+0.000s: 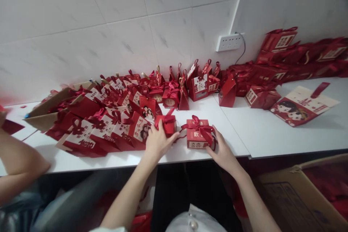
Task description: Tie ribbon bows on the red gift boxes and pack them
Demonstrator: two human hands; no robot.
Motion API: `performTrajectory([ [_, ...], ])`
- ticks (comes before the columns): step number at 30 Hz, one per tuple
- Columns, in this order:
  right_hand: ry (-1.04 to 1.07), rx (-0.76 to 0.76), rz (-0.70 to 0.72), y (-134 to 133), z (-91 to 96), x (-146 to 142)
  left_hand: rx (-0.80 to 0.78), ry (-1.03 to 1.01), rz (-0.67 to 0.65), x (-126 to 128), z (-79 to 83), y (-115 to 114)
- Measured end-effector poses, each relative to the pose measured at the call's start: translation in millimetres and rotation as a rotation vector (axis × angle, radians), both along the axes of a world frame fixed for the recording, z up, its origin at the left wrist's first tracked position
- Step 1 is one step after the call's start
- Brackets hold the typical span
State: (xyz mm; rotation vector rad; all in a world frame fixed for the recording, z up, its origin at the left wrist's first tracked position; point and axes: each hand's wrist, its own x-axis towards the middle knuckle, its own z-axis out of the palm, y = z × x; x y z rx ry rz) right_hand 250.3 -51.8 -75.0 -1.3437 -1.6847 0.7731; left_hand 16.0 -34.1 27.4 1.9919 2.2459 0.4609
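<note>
On the white table in front of me sits a red gift box with a crimson ribbon tied in a bow on top and cream panels with characters. My right hand grips its right side, thumb at the front corner and fingers behind. Just left of it is a smaller red box, also ribboned. My left hand has its fingers on that box's left side and its thumb at the near right corner, the rest hidden by the hand. Red house-shaped gift boxes stand close beside my left hand.
Many red boxes crowd the table's left and back, some in an open cardboard carton. A cream-and-red box lies tilted at right, near stacked red boxes. Another person's arm rests at left. A large carton stands below right.
</note>
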Motion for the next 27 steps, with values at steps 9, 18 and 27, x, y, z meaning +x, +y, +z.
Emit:
performTrajectory([
  [9,-0.115,0.288,-0.210,-9.1,12.8,-13.0,0.240,-0.299,-0.001,-10.7,-18.6,2.9],
  [18,-0.222,0.289,-0.223,10.6,17.2,-33.1,0.170,-0.714,-0.034,-15.8,-59.5,-6.8],
  [27,-0.040,0.329,-0.203,7.2,40.6,-24.7,0.141,-0.888,-0.012,-25.8,-57.6,-27.9],
])
